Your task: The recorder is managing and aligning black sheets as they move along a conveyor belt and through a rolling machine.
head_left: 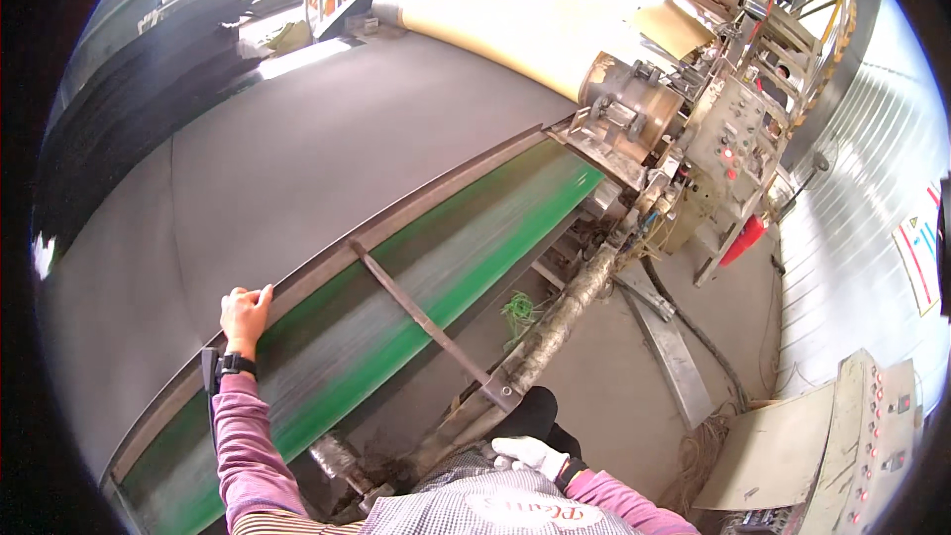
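My left hand (243, 310) is bare and rests with its fingers on the edge of a wide dark grey sheet (297, 159) that runs over a big machine bed. Beside it, a green conveyor belt (396, 287) passes below, blurred by motion. My right hand (530, 455) wears a white glove and stays close to my waist, fingers curled, with nothing seen in it. A flat metal bar (416, 312) crosses the belt diagonally.
A large tan paper roll (525, 0) sits at the far end on a metal drum (629, 104). A control box with red lights (728, 139) stands to the right. A control panel (872, 436) is at lower right, beside a corrugated metal wall (852, 238).
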Demonstrator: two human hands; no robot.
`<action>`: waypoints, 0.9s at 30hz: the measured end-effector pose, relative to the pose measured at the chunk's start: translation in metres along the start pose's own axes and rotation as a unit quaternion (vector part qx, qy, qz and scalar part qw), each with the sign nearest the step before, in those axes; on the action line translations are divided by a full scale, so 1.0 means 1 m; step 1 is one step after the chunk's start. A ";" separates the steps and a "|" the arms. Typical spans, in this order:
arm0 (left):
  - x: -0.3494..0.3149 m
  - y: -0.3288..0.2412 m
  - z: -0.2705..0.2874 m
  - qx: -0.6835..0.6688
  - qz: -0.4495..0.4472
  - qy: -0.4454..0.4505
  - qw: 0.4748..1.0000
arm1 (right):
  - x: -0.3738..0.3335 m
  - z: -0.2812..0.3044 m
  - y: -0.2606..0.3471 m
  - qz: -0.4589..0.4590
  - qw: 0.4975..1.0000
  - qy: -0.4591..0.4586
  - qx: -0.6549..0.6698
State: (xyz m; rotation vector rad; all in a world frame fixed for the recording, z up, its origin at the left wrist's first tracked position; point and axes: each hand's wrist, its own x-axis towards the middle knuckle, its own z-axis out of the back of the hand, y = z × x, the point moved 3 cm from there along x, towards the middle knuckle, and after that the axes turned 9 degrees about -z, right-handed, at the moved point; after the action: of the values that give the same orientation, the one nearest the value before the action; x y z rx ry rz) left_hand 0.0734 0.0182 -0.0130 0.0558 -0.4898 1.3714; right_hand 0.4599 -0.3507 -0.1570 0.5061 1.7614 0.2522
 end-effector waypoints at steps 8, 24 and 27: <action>0.049 -0.115 -0.038 -0.002 0.011 0.006 1.000 | -0.002 0.002 0.006 -0.033 0.999 -0.005 -0.010; 0.004 0.089 0.035 0.150 0.170 0.107 0.968 | -0.003 0.004 0.009 -0.038 0.999 -0.004 -0.018; -0.010 0.126 0.043 0.161 0.221 0.093 0.957 | -0.002 0.005 0.008 -0.049 0.998 0.029 0.010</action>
State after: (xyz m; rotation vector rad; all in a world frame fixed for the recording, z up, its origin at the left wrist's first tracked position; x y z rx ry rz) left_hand -0.0597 0.0221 -0.0087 0.0857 -0.1148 1.8680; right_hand 0.4662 -0.3452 -0.1530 0.4279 1.8423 0.1819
